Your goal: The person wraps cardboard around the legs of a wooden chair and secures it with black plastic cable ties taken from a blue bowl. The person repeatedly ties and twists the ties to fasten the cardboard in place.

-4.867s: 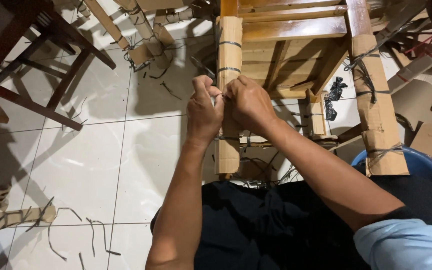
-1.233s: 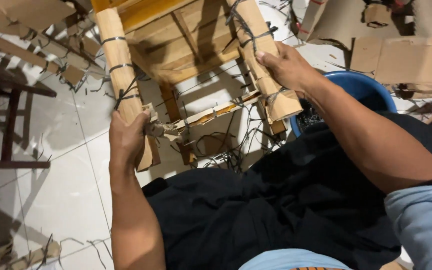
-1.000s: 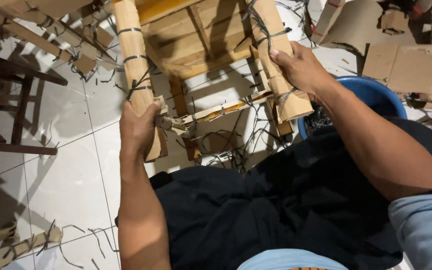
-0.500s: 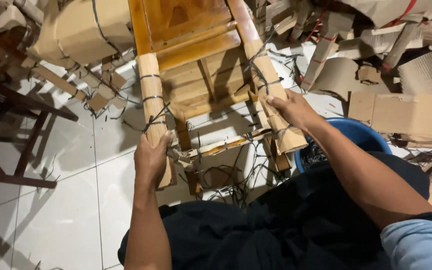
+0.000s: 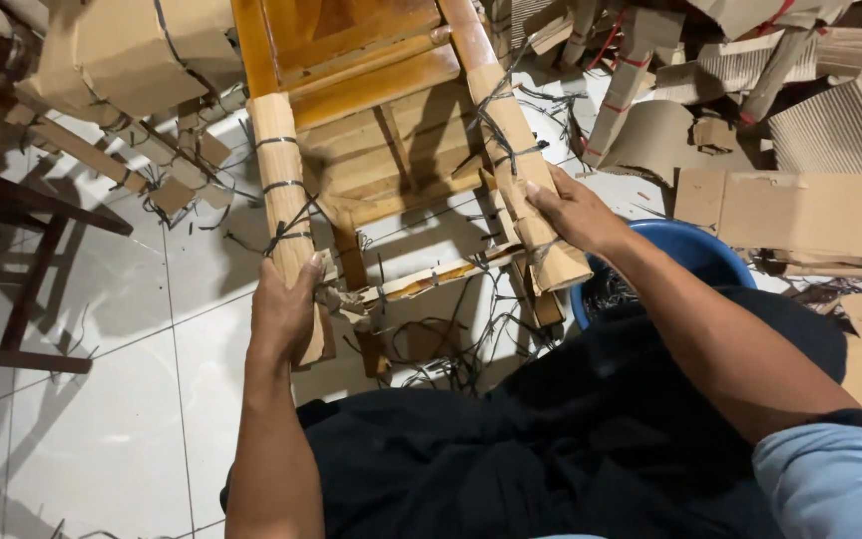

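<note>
The left hand [image 5: 286, 309] grips one cardboard-wrapped leg [image 5: 286, 220] of a wooden chair [image 5: 371, 90]; the right hand [image 5: 571, 212] clasps the other wrapped leg [image 5: 511, 150]. A blue tub [image 5: 695, 255] sits just beside it, cardboard scraps [image 5: 800, 200] beyond on the white tiled floor [image 5: 102, 399]

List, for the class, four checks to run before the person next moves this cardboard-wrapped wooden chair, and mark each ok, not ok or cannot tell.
1. Left hand grips the left wrapped leg: ok.
2. Right hand grips the right wrapped leg: ok.
3. Black straps off the legs: not ok, several remain tied.
4. White tiled floor free of scraps: not ok, strap pieces and cardboard offcuts lie around.
5. Blue tub clear of the chair: cannot tell.
</note>
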